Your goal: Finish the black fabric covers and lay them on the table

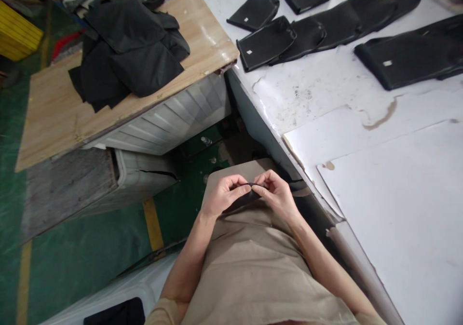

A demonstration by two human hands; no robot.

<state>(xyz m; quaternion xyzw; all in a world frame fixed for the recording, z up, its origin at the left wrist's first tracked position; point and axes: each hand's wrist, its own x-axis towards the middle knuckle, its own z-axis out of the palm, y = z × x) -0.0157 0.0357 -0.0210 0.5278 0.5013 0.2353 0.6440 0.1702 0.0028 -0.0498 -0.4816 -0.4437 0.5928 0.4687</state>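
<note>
Just above my lap, a black fabric piece [246, 200] is pinched along its upper edge by both hands. My left hand [227, 194] holds that edge between thumb and fingers. Close beside it, my right hand [275, 193] grips the same edge, the two thumb tips almost touching. Most of the piece hangs below the fingers and is partly hidden by them. Several black folded pieces with small white labels lie on the white table, among them a small one [267, 43] and a larger one [412, 55].
A wooden board [47, 117] at the left bears a heap of black fabric [133, 50]. The white table [398, 195] runs along my right side, its edge near my right forearm. A yellow crate [18, 31] stands at the far left.
</note>
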